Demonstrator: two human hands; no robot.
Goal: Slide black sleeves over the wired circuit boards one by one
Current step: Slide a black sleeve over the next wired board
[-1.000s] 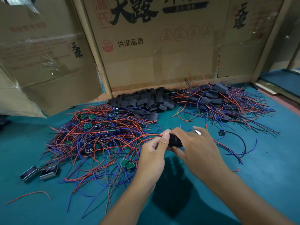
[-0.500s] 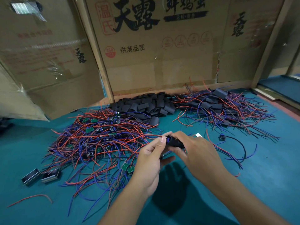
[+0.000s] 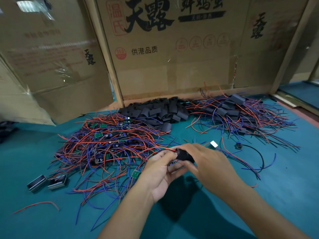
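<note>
Right hand (image 3: 206,160) pinches soft, light sleeve (image 3: 184,155) mid-desk; left hand (image 3: 159,167) grips the wires (image 3: 165,150). Hold board edges; solder joints look fragile.

You have two hands (image 3: 160,171) (image 3: 209,163) at centre frame, one sleeve (image 3: 184,155) between them. Two metal boxes (image 3: 37,183) (image 3: 57,181) sit lower left. Three heaps lie above: bare boards (image 3: 110,144), loose sleeves (image 3: 155,112), sleeved boards (image 3: 241,116), each too tangled to count.

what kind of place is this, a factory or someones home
Probably a small hand-assembly workbench, not a home: a teal table heaped with wired circuit boards and black sleeves, screened by flattened cardboard boxes.
</note>
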